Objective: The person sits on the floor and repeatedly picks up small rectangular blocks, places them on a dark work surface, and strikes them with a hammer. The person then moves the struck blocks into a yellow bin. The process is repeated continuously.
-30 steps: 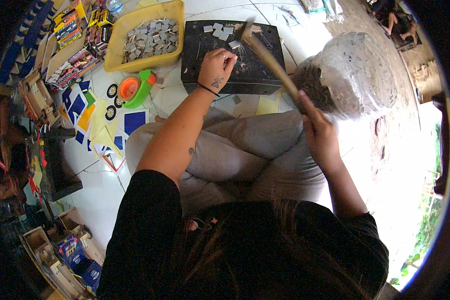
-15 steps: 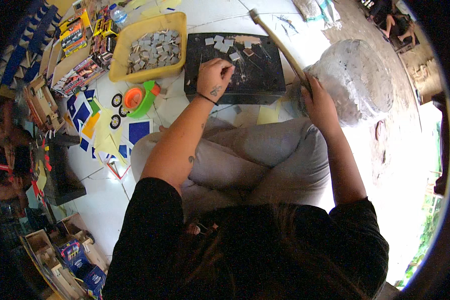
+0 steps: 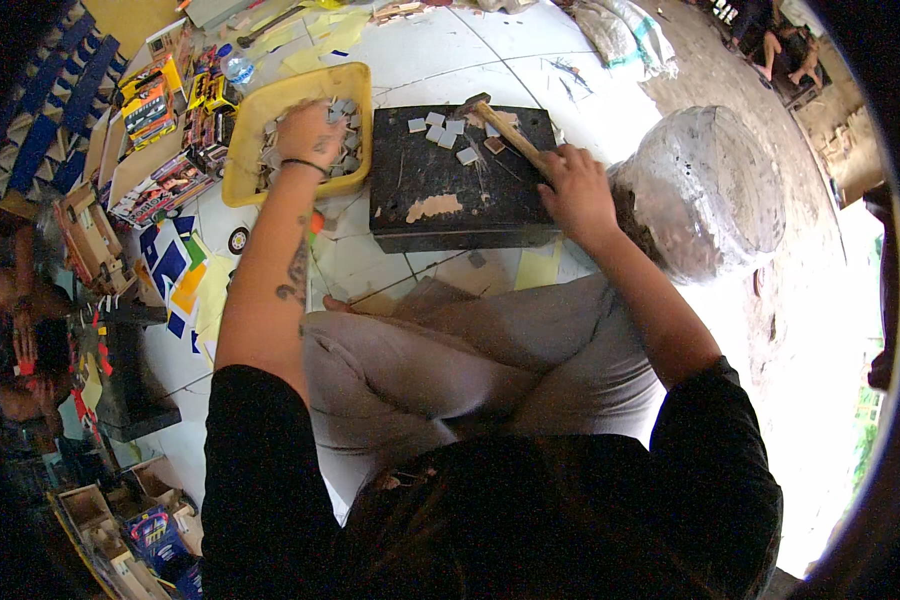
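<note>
My left hand (image 3: 312,132) reaches down into a yellow plastic tub (image 3: 361,115) holding many small grey square pieces (image 3: 344,106). Its fingers are blurred and partly hidden, so what they touch does not show. At the right of a black block (image 3: 400,185), my right hand (image 3: 580,197) is closed around the wooden handle of a hammer (image 3: 512,132). The hammer lies slanted over the block's far right part, its head near the far edge. Several pale square pieces (image 3: 446,132) and one brown square piece (image 3: 493,146) lie on the block.
Right of the block stands a bulky silver-wrapped object (image 3: 710,195). At the left are stacked toy boxes (image 3: 150,110), a water bottle (image 3: 237,67), coloured paper scraps (image 3: 185,275) and wooden toy parts (image 3: 92,230). A white sack (image 3: 625,35) lies far right, and other people sit farther off.
My left hand has moved from above the block leftward into the yellow tub. The hammer, held upright before, has come down onto the block with my right hand. The view has shifted slightly.
</note>
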Tool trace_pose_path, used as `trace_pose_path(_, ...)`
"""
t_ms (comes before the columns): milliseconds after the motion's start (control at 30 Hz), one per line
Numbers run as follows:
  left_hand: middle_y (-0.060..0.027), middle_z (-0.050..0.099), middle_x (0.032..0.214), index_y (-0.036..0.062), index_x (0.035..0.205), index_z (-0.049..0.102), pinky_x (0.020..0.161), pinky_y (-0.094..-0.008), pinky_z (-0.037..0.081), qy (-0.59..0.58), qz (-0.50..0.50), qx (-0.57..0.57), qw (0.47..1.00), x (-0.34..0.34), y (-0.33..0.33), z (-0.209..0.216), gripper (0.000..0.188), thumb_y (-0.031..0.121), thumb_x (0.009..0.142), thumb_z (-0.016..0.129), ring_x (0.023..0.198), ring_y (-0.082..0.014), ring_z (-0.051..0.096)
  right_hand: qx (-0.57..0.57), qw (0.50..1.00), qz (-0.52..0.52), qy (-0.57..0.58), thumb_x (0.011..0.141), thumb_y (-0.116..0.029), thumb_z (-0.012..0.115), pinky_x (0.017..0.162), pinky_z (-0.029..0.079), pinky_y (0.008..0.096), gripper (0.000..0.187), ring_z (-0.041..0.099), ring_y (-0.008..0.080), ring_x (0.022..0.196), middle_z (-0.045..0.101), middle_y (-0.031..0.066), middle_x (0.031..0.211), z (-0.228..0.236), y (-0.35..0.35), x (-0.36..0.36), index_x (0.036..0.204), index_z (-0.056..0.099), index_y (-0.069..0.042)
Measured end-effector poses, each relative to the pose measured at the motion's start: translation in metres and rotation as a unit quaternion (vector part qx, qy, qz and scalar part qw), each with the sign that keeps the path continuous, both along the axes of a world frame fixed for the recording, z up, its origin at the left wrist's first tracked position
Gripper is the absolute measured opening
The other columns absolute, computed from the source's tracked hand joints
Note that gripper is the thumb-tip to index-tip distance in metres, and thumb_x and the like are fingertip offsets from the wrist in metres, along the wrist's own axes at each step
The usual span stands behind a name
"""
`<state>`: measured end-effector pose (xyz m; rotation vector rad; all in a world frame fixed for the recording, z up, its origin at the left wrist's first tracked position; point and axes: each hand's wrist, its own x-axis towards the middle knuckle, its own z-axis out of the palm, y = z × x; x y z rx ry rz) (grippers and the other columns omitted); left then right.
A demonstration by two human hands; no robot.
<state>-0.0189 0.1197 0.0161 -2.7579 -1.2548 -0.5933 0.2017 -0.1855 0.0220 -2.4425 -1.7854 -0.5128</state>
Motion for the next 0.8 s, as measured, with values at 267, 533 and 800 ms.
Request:
trace_pose_path(267,-0.0112,0.061,0.102,0.0095,0.102,0.063,0.084,-0.0408,0.045,-0.051,-0.117,-0.022,0.992,0.070,-0.053,-0.043,0.030,0.025,0.076,0.066,0.098,-0.0292,0.056,-0.225,0.973,-0.056,-0.017,0.078,-0.013,0.057,0.072,0.047,0.0364,0.012,0.063,0.0237,0.087,0.067,0.0104,0.085,-0.001,0.082,-0.030,0.080,0.068,-0.009)
trace_pose_path(533,-0.0053,0.063,0.074,0.0039,0.088,0.059,0.063,-0.0259,0.048,-0.327,-0.147,-0.321,0.877,0.043,-0.109,-0.029,0.021,0.005,0.072,0.071,0.065,-0.0132,0.059,-0.078,0.978,-0.037,0.188,0.072,-0.016,0.064,0.067,0.050,0.0362,0.016,0.066,0.0238,0.075,0.065,0.0149,0.079,0.003,0.072,-0.013,0.082,0.066,-0.004)
trace_pose_path(800,-0.0101,0.065,0.080,0.0055,0.090,0.060,0.067,-0.0297,0.049,-0.280,-0.131,-0.283,0.908,0.037,-0.181,-0.036,0.020,0.009,0.073,0.071,0.070,-0.0200,0.063,0.187,0.738,0.028,0.648,0.078,-0.001,0.062,0.061,0.046,0.0236,0.014,0.056,0.0091,0.067,0.061,0.0024,0.076,-0.016,0.053,-0.028,0.091,0.060,0.001)
